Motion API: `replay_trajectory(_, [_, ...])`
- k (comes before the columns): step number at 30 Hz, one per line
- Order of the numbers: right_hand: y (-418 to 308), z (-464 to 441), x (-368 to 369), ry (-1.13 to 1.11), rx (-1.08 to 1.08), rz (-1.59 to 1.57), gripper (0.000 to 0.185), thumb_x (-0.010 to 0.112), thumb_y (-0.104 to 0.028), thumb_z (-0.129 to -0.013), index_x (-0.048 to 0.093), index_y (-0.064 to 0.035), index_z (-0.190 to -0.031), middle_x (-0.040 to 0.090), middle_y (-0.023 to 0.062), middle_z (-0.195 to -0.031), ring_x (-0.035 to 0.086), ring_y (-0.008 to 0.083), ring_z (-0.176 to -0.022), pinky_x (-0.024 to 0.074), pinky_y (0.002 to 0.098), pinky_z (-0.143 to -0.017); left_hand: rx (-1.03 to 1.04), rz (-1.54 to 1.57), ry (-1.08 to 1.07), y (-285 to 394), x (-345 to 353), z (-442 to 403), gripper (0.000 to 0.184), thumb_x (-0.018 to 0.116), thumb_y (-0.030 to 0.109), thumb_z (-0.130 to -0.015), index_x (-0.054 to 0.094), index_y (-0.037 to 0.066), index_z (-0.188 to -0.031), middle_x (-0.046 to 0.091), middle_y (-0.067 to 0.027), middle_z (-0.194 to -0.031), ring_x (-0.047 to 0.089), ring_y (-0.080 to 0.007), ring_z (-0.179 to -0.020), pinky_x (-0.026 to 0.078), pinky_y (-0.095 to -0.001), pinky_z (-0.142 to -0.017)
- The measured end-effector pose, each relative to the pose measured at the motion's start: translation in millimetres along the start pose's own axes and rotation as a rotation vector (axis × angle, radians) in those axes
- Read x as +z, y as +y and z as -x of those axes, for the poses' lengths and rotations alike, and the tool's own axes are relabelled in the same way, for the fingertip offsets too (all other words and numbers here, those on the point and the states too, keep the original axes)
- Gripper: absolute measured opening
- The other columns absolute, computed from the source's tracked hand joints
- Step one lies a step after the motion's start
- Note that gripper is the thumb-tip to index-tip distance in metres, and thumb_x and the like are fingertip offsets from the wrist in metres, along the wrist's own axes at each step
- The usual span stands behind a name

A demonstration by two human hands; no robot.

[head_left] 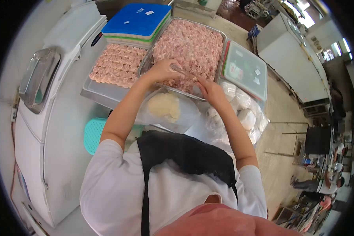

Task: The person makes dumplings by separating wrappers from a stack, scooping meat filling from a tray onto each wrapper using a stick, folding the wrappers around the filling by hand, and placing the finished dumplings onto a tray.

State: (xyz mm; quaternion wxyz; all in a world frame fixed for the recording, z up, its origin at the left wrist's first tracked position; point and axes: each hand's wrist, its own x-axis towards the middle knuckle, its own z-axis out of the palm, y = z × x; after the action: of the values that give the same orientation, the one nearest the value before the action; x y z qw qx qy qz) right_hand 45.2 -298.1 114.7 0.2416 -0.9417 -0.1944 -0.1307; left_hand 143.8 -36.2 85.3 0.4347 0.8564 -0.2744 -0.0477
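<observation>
Nearest, between the forearms, a pale pile (164, 106) on plastic; toward the right arm, a plastic bag (246, 118) with white contents. Farther, at the near side of the metal tray (145, 65), left hand (163, 70), half closed with curled fingers; impossible to tell if holding anything. Lower and closer to the body, right hand (212, 92), with fingers closed on a thin tool (183, 72) pointing toward the left palm. Minced meat (190, 45) directly under and beyond both hands, with the left one reaching farther over it; long axis of the tray hard to judge, seemingly away from the body, leaning rightward. Beside the tray, shaped meat pieces (118, 65) to the left, lidded box (246, 67) to the right; beyond the pieces, blue lid (139, 17).
</observation>
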Motion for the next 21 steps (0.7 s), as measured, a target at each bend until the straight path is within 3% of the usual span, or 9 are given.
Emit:
replay_trajectory(1, [9,2,8,-0.023,0.029,0.033,0.025,0.055,-0.027,-0.092,0.063,-0.0149,-0.113,0.063,0.0125,-0.090,0.063,0.0341,-0.079,0.0492,0.0445,-0.064,-0.056,0.002,-0.099,19,-12,3,0.045,0.076,0.027,-0.074,0.061,0.001,-0.108,0.065,-0.0147,-0.107,0.060,-0.0238,-0.100,0.044,-0.0349,-0.091])
replay_trajectory(2, [16,4,-3,-0.274,0.159,0.359,0.027,0.053,-0.027,-0.093,0.063,-0.0140,-0.114,0.065,0.0144,-0.094,0.064,0.0354,-0.084,0.0498,0.0447,-0.069,-0.112,0.003,-0.185,32,-22,6,0.043,0.075,0.024,-0.076,0.061,0.001,-0.109,0.065,-0.0130,-0.106,0.060,-0.0207,-0.099,0.044,-0.0344,-0.093])
replay_trajectory(5, [16,14,-21,-0.225,0.266,0.229,0.029,0.055,-0.027,-0.093,0.064,-0.0091,-0.113,0.066,0.0175,-0.097,0.065,0.0342,-0.087,0.0503,0.0414,-0.073,-0.012,0.336,-0.066,37,-42,26,0.039,0.076,0.024,-0.076,0.061,0.000,-0.103,0.065,-0.0107,-0.102,0.059,-0.0207,-0.097,0.044,-0.0332,-0.092])
replay_trajectory(8, [-20,11,-44,-0.017,0.337,-0.218,0.029,0.058,-0.024,-0.091,0.065,-0.0037,-0.110,0.067,0.0193,-0.099,0.065,0.0323,-0.088,0.0499,0.0379,-0.075,0.145,0.111,0.113,54,-69,42,0.037,0.076,0.022,-0.074,0.061,0.002,-0.101,0.064,-0.0095,-0.100,0.059,-0.0202,-0.094,0.044,-0.0323,-0.090])
replay_trajectory(11, [-86,-7,-50,0.003,0.164,-0.419,0.027,0.061,-0.021,-0.090,0.066,-0.0005,-0.107,0.067,0.0187,-0.103,0.064,0.0310,-0.092,0.0491,0.0358,-0.077,0.165,0.165,-0.077,66,-98,47,0.037,0.076,0.021,-0.072,0.062,0.003,-0.101,0.064,-0.0088,-0.100,0.060,-0.0208,-0.093,0.044,-0.0324,-0.089])
replay_trajectory(12, [-111,-16,-48,-0.067,0.209,-0.382,0.025,0.061,-0.019,-0.090,0.067,-0.0009,-0.106,0.067,0.0175,-0.101,0.064,0.0306,-0.094,0.0489,0.0343,-0.080,0.195,0.143,-0.066,64,-104,50,0.037,0.076,0.021,-0.072,0.062,0.003,-0.101,0.064,-0.0088,-0.099,0.060,-0.0209,-0.093,0.044,-0.0325,-0.088])
replay_trajectory(15, [-113,-25,-21,-0.071,-0.036,-0.276,0.025,0.061,-0.020,-0.090,0.066,-0.0014,-0.107,0.068,0.0166,-0.099,0.064,0.0310,-0.092,0.0487,0.0321,-0.082,0.263,0.094,-0.056,56,-118,58,0.036,0.076,0.022,-0.072,0.062,0.003,-0.099,0.064,-0.0088,-0.095,0.060,-0.0212,-0.092,0.044,-0.0328,-0.087])
replay_trajectory(19, [-117,-27,-44,-0.119,0.308,-0.403,0.031,0.060,-0.025,-0.092,0.065,0.0028,-0.106,0.068,0.0186,-0.102,0.065,0.0222,-0.092,0.0477,0.0292,-0.083,0.219,0.057,-0.096,37,-138,63,0.036,0.078,0.027,-0.072,0.062,0.003,-0.095,0.062,-0.0088,-0.087,0.058,-0.0206,-0.086,0.044,-0.0329,-0.082])
replay_trajectory(21, [-124,-28,-27,-0.186,0.385,-0.491,0.032,0.055,-0.027,-0.096,0.066,0.0012,-0.108,0.064,0.0081,-0.079,0.057,0.0117,-0.071,0.0451,0.0260,-0.065,0.231,0.077,-0.072,32,-143,68,0.038,0.079,0.030,-0.072,0.062,0.003,-0.093,0.060,-0.0083,-0.084,0.057,-0.0197,-0.083,0.044,-0.0325,-0.079])
